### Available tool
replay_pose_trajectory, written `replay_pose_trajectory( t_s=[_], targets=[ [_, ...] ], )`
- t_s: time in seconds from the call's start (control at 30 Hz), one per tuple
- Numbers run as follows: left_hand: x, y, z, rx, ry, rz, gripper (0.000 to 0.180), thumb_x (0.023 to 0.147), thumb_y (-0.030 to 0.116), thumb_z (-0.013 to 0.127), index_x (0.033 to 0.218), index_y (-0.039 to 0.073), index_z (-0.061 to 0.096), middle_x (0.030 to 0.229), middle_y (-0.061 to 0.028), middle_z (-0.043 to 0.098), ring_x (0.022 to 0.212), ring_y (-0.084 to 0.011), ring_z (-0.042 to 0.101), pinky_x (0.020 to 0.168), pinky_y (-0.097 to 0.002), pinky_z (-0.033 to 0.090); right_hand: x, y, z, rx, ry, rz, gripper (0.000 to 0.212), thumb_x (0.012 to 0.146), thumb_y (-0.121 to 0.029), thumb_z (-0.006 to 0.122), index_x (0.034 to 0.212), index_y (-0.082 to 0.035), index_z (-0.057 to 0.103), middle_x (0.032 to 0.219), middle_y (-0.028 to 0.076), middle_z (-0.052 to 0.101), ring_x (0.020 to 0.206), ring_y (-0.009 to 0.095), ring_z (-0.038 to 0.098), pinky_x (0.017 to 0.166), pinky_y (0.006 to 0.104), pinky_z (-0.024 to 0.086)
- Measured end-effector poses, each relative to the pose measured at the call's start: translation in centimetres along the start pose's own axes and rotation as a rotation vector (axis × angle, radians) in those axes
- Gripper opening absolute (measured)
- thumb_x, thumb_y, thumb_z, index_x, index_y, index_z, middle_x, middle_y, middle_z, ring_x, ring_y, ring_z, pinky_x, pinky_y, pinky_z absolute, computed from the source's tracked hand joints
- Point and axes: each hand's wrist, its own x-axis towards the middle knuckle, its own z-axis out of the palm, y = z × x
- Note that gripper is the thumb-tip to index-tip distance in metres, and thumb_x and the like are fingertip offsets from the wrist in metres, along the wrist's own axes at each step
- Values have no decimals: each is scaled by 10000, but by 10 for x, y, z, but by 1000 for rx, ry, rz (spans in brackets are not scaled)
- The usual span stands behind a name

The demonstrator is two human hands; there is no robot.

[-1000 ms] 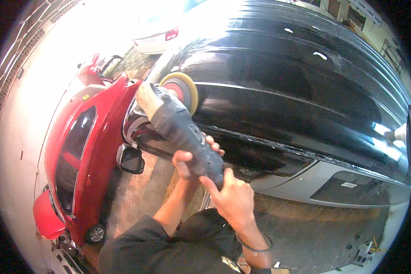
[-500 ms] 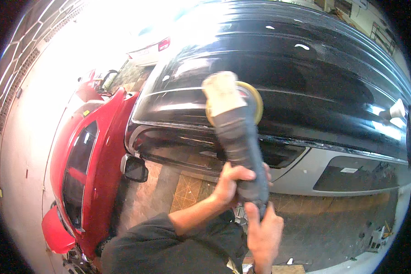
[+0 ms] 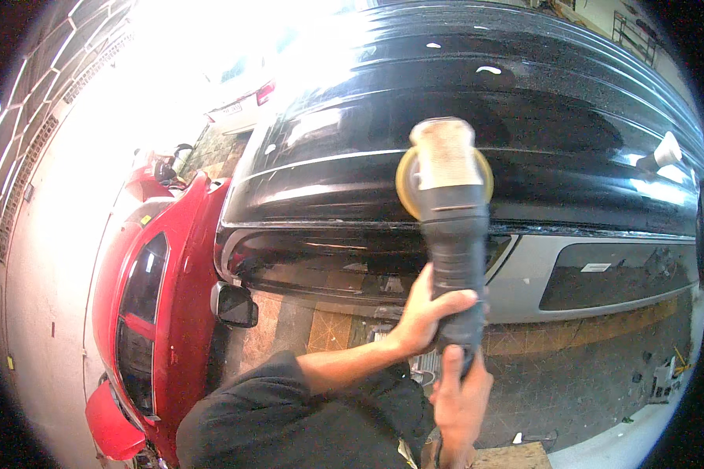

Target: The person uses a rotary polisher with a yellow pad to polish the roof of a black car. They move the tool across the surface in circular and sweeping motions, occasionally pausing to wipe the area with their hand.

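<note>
A polisher point(image 3: 457, 234) with a dark body and a tan-wrapped head rests its round yellow pad point(image 3: 407, 186) on the glossy black roof point(image 3: 352, 176) of a vehicle. My left hand point(image 3: 430, 313) is closed around the middle of its body, thumb across the top. Behind it, my right hand point(image 3: 459, 399) grips the rear end of the handle. The underside of the pad and some fingers are hidden. White smears of paste point(image 3: 489, 70) lie on the roof farther away.
To the left stands a red car point(image 3: 145, 313). Beside it, a side mirror point(image 3: 235, 305) juts from the vehicle I work on. A white lamp point(image 3: 665, 151) sits at the roof's right. Below are a tiled floor point(image 3: 587, 375) and, near my right arm, a wooden board point(image 3: 516, 456).
Both my hands have swept the polisher to the right along the roof, and its head now points more straight ahead. The view has shifted slightly.
</note>
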Motion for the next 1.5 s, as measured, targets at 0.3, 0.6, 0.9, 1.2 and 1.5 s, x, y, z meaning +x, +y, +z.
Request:
replay_pose_trajectory(
  t_s=[0.3,0.6,0.9,1.2,1.5],
  targets=[
    [-35,58,-96,-203,393,187,635,883,395,691,1290,-74,560,1131,-203,685,987,-318,728,869,-504,645,30,-69,72,-379,-425,-239,741,1054,-676,462,1137,43,619,836,357,711,871,557,718,777,620,566],
    [-42,90,-126,-125,469,315,641,919,456,628,1286,-66,571,1140,-183,676,1027,-315,699,950,-512,587,41,-100,96,-350,-540,-338,759,1079,-673,398,1097,49,632,868,336,735,888,516,748,789,591,607],
    [-31,61,-48,-158,472,203,590,896,393,663,1257,-61,557,1089,-189,674,972,-321,709,896,-536,620,34,-89,29,-433,-457,-217,760,1063,-691,411,1128,26,652,859,341,727,883,535,732,801,618,576],
    [-8,6,-22,-34,74,127,517,882,283,770,1217,-62,581,1050,-192,708,921,-303,747,817,-467,661,18,-31,-17,-327,-229,-57,738,1044,-673,495,1125,44,650,831,342,711,837,547,718,740,615,555],
    [10,-15,21,8,-16,12,543,878,196,816,1279,5,504,1060,-143,676,899,-245,729,785,-429,662,3,-3,-32,43,10,8,695,1035,-674,561,1066,14,653,583,69,600,466,175,629,453,345,484]
  ],
)
